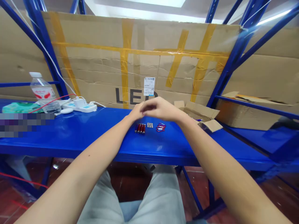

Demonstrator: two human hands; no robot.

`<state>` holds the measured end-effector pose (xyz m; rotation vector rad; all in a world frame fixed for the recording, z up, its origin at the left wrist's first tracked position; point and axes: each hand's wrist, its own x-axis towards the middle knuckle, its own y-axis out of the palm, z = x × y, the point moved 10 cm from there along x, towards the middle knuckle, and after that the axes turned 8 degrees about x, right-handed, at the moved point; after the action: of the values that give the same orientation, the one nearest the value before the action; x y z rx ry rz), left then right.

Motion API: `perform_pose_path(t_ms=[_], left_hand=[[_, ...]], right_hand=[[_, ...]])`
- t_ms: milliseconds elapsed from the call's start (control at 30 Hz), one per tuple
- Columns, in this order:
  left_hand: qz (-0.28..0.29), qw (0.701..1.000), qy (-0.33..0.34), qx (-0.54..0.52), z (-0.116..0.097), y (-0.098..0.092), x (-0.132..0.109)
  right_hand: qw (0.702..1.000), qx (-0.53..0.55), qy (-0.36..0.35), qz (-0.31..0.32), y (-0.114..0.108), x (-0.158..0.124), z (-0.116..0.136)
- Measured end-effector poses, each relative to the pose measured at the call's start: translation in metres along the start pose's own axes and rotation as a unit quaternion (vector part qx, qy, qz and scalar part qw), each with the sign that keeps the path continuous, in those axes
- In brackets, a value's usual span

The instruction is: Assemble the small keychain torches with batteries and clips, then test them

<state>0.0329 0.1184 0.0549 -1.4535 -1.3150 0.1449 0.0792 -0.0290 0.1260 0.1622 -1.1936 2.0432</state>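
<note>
My left hand (136,113) and my right hand (157,109) meet above the blue table, in front of the large cardboard sheet. The right hand bends over toward the left one, and its fingers are mostly hidden. I cannot make out the left fingers or anything held. Below them lies a row of small shiny red and purple metal tubes (140,128), which look like mini flashlights. Beside these sit several silver button cells (149,125) in a tight group. Further right is a small stack of red and purple carabiner clips (161,127).
An open cardboard box (202,112) with a purple item inside stands at the right. On the left are a water bottle (43,93), a white power strip (85,107) and a green packet (21,107). Blue rack posts (230,67) flank the table (93,124).
</note>
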Motion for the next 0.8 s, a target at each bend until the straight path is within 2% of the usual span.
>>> perform_pose_path(t_ms=[33, 67, 100, 133, 200, 267, 433, 500, 600, 800], left_hand=[[-0.007, 1.0, 0.006, 0.006, -0.004, 0.0, 0.0], [-0.016, 1.0, 0.008, 0.021, -0.007, 0.0, 0.001], [-0.023, 0.999, 0.01, 0.036, -0.01, 0.0, 0.001], [-0.022, 0.998, 0.022, 0.047, -0.015, 0.001, 0.001], [-0.011, 0.996, 0.06, 0.058, -0.027, 0.004, -0.001], [-0.001, 0.993, 0.089, 0.072, -0.037, 0.006, -0.003], [0.025, 0.984, 0.12, 0.127, -0.047, 0.008, -0.011], [0.028, 0.981, 0.128, 0.147, -0.049, 0.008, -0.013], [0.031, 0.975, 0.137, 0.171, -0.051, 0.012, -0.015], [0.039, 0.97, 0.134, 0.198, -0.051, 0.021, -0.016]], right_hand=[[0.995, -0.042, 0.044, -0.084, -0.022, 0.006, -0.041], [0.983, -0.073, 0.092, -0.14, -0.036, 0.007, -0.079], [0.973, -0.088, 0.131, -0.168, -0.044, 0.005, -0.111], [0.967, -0.092, 0.16, -0.177, -0.046, 0.003, -0.137], [0.966, -0.062, 0.189, -0.163, -0.04, -0.004, -0.168], [0.97, -0.035, 0.19, -0.149, -0.035, -0.01, -0.175], [0.972, 0.069, 0.199, -0.106, -0.022, -0.019, -0.164], [0.963, 0.104, 0.213, -0.124, -0.025, -0.021, -0.163], [0.956, 0.103, 0.234, -0.147, -0.028, -0.024, -0.165], [0.928, 0.183, 0.275, -0.172, -0.023, -0.033, -0.175]])
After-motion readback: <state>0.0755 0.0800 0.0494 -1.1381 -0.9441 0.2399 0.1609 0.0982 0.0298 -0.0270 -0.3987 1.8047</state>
